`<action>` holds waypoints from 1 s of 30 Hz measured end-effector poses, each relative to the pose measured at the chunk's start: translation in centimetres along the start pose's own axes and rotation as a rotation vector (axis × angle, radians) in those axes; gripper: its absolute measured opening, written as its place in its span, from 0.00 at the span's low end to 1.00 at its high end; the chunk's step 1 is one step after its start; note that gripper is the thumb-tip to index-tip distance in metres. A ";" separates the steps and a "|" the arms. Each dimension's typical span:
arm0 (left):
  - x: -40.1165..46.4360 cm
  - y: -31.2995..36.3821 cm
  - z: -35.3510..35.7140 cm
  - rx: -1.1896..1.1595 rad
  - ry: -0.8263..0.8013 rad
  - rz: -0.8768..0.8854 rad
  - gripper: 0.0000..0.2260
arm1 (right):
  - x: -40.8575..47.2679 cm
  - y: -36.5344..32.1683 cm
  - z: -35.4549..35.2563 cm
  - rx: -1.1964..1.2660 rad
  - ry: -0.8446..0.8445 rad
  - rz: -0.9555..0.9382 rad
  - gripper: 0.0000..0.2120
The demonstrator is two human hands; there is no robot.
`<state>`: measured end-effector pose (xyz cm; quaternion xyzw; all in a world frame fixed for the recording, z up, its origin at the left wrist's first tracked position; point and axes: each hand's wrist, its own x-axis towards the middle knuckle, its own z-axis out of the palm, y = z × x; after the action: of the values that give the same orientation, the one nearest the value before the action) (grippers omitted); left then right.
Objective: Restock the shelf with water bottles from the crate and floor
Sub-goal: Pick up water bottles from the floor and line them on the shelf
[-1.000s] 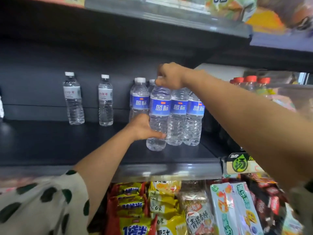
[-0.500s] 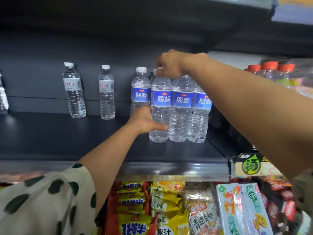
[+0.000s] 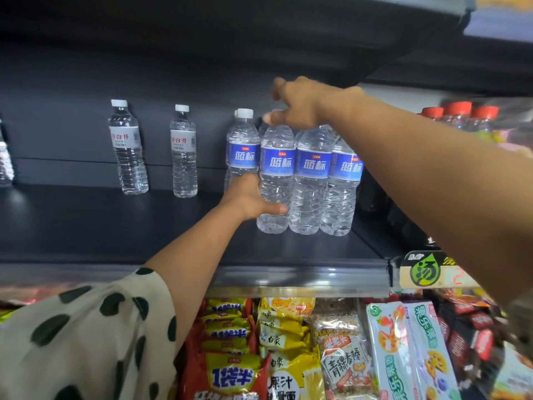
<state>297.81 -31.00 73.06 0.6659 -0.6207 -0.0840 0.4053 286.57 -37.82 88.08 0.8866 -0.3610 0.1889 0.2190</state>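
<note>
Gripping 3 blue-labelled water bottles (image 3: pixel 308 180) by their tops, a person's right hand (image 3: pixel 300 103) sets them on the dark shelf (image 3: pixel 115 226), while the left hand (image 3: pixel 251 197) curls round the leftmost bottle's lower body; 2 white-labelled bottles (image 3: pixel 128 148) stand apart to the left.

Both arms extended forward. Left hand (image 3: pixel 250 197), spotted sleeve (image 3: pixel 86 336) at the elbow, fingers curled sideways, thumb stretched out right. Right hand (image 3: pixel 300 103) higher, knuckles up, fingers bent downward; fingertips apparently pinching, though partly hidden.
</note>
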 end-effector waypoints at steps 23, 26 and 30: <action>-23.5 -3.8 4.7 0.593 -0.452 0.371 0.24 | -33.4 -15.8 7.1 -0.036 -0.396 0.370 0.28; -26.3 -6.7 8.4 0.611 -0.557 0.373 0.23 | -38.1 -17.5 11.4 -0.022 -0.487 0.397 0.31; -29.7 -11.3 14.4 0.569 -0.694 0.343 0.20 | -44.1 -19.0 19.0 0.050 -0.555 0.440 0.31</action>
<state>291.18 -11.81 44.69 0.5709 -0.8187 -0.0602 -0.0162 274.19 -10.96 45.76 0.8103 -0.5843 -0.0076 0.0450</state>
